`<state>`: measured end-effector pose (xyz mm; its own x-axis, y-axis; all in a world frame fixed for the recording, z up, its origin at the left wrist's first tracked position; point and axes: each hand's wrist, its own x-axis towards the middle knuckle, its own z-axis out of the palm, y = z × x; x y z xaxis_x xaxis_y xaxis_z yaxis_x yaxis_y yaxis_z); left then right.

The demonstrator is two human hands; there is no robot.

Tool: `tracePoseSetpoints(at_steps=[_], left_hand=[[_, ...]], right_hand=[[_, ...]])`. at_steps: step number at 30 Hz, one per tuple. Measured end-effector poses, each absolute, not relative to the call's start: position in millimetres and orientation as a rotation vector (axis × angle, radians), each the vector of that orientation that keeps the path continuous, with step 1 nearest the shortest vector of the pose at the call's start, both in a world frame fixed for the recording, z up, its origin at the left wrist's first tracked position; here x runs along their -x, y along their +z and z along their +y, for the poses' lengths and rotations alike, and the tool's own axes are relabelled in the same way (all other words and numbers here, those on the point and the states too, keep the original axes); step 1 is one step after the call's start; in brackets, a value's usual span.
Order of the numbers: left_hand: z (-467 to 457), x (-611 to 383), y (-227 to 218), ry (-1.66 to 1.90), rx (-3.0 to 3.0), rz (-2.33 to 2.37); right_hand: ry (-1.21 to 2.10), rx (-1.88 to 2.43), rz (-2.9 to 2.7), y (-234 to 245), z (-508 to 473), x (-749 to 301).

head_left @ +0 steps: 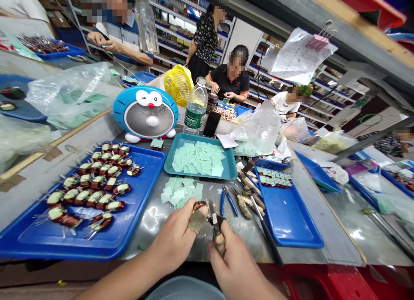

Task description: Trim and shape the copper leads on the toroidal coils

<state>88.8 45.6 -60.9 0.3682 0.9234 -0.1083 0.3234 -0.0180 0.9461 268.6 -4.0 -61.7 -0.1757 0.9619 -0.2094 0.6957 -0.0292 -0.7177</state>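
Observation:
My left hand [181, 231] is closed around a small copper-wound toroidal coil [199, 204]; a drab tape or cloth wrap covers part of its thumb. In my right hand [231, 252] is a knife-like hand tool [212, 211] with a flat metal blade and a wrapped handle. Its blade is beside the coil; whether they touch I cannot tell. Just beyond my hands lie loose pale green square sheets [181, 191], and more fill a teal tray [168, 162]. Blue-handled pliers [230, 201] rest right of the blade.
A blue tray [136, 205] at left holds rows of coils. At right, another blue tray [293, 218] holds green-topped coils, with several hand tools [250, 196] beside it. A blue cartoon fan [150, 112] and a water bottle [196, 108] stand behind. Co-workers sit beyond.

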Motion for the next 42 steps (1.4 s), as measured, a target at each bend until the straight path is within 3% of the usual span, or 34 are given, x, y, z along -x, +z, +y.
tracePoseSetpoints(at_steps=[9, 16, 20, 23, 30, 42], left_hand=[[46.1, -84.3, -56.6, 0.738, -1.605, 1.159], [49.9, -105.3, -71.2, 0.908, -1.446, 1.334], [60.4, -103.6, -76.9, 0.975, -1.230, 1.234], [66.1, -98.8, -76.9, 1.018, -0.902, 1.023], [68.1, -97.0, -76.1, 0.967, -0.407, 0.675], [61.7, -88.3, -73.3, 0.982, -0.244, 0.437]], right_hand=[[0.953, 1.737, -1.977, -60.9, -3.8, -266.0], [0.351, 1.897, -2.083, -82.4, 9.8, -259.8], [0.269, 1.879, -2.074, -78.2, 21.3, -268.9], [0.391, 1.864, -1.949, -74.1, 15.6, -285.6], [1.038, 1.815, -1.762, -98.4, -18.5, -297.1], [1.080, 1.803, -1.764, -124.4, -28.9, -303.5]])
